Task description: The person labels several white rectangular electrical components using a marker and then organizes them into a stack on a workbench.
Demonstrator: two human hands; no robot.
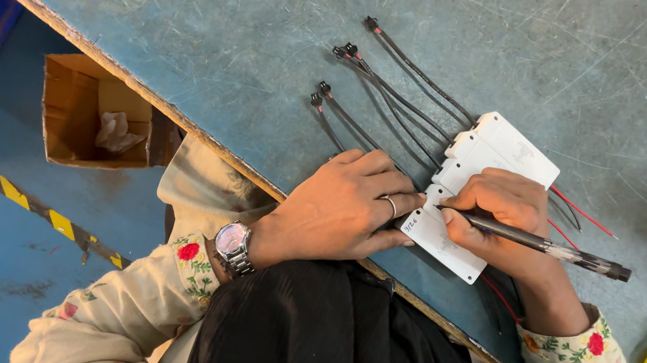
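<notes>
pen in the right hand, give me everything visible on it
The pen is slim and dark, with a worn pale patch along the barrel and a ridged black end cap pointing right. It lies nearly level, tip at the left on the nearest white module, where handwritten marks show. The right hand grips it near the tip; most of the barrel sticks out past the hand over the blue table. The left hand holds the module, not the pen.
</notes>
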